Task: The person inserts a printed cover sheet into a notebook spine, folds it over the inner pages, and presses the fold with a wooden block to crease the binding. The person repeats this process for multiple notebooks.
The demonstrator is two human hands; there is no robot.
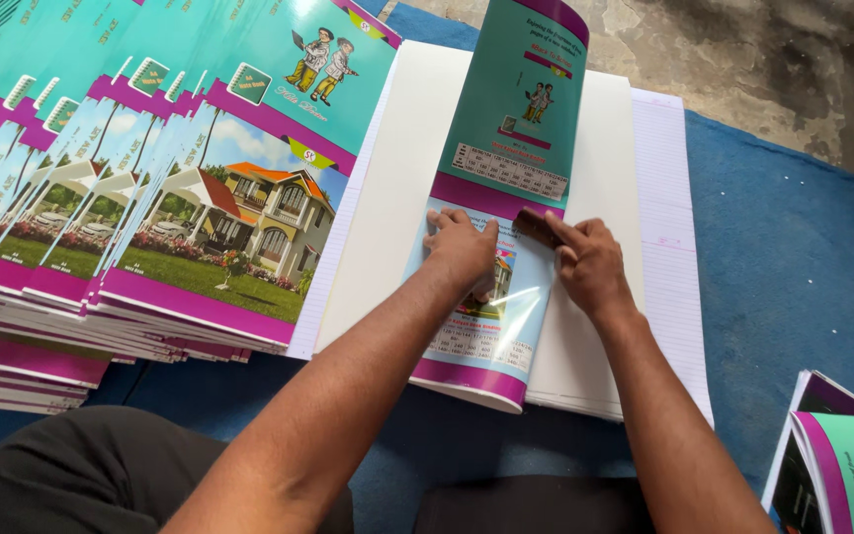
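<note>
The left hand [462, 247] lies flat, fingers extended and gripping nothing, pinning the folded cover [501, 213] against the stack of white sheets [605, 198] so it cannot slip. The right hand [585, 265] grasps a small dark block [538, 225], pressed along the fold line to crease it. Finished notebooks [150, 198] lie fanned on the left, near the work.

left: stacked notebooks [150, 198] block | right: blue mat [793, 247] open | near-right: notebook pile [842, 455]
</note>
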